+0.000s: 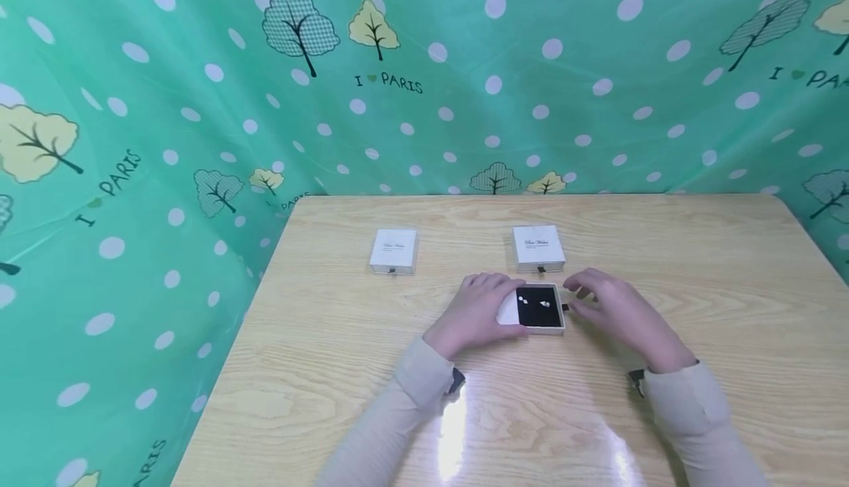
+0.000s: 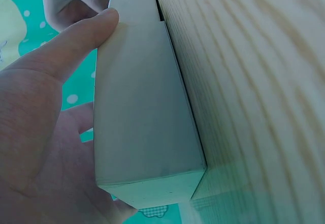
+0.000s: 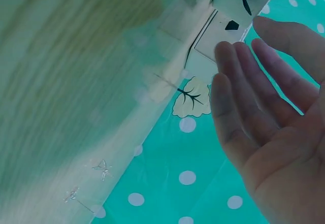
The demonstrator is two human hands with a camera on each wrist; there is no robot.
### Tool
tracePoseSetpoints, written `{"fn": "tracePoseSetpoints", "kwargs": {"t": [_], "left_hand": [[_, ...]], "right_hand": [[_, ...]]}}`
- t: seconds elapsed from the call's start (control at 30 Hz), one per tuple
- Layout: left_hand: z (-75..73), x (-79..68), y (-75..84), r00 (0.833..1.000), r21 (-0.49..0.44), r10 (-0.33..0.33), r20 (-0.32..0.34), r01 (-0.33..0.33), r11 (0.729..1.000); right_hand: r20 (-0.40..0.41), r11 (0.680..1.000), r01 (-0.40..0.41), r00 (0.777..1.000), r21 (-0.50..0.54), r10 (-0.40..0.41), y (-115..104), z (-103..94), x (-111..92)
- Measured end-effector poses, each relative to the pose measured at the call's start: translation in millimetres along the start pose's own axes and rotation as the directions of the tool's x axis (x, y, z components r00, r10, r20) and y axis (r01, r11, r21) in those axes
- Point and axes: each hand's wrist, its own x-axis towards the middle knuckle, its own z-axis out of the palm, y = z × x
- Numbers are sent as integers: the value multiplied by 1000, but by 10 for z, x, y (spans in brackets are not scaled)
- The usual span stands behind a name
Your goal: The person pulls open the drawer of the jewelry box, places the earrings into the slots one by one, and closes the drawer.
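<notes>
A white jewellery box sits in front of me with its drawer slid partly out to the right. Inside the drawer is a black insert with a pair of small, shiny earrings on it. My left hand grips the box's outer sleeve, its thumb along the near side and fingers over the far side. At the drawer's right end, my right hand has its fingers loosely bent beside a black ribbon tab. Nothing shows between its thumb and fingers in the right wrist view.
Two closed white boxes with print on their lids stand farther back, one at the left and one behind the open box. Each has a dark tab in front. The wooden table ends at a green patterned cloth behind.
</notes>
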Motion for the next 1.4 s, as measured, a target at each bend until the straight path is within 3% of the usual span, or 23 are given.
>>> {"fn": "tracePoseSetpoints", "kwargs": {"t": [0.33, 1.4], "left_hand": [[-23, -14, 13, 1000, -13, -6, -4, 6, 1000], [4, -13, 5, 1000, -18, -17, 3, 17, 1000]], "right_hand": [[82, 999, -50, 995, 22, 48, 17, 72, 3], [89, 1000, -5, 996, -30, 8, -180, 162, 108]]}}
